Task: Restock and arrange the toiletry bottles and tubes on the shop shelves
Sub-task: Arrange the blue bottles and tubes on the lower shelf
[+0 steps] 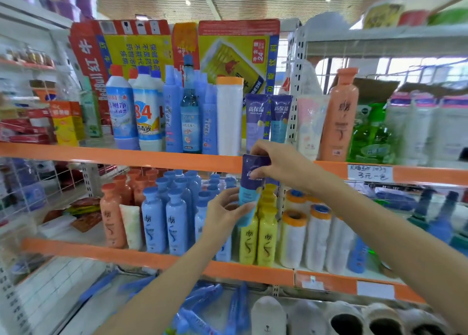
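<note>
Before upper shelf edge (126,154) | right hand (276,165) pinches tube (252,182) top | left hand (225,213) grips its base

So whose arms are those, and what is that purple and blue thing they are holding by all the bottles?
Those arms belong to a person who wears a camera on the head, so the one picture shows what that person sees, looking forward and down.

The person stands at shop shelves with an orange shelf edge. The right hand pinches the top of a purple and blue tube, and the left hand holds its lower end. Two matching tubes stand on the upper shelf just above.

On the middle shelf stand blue bottles, yellow bottles and orange bottles. White rolls with orange ends stand to the right.
</note>
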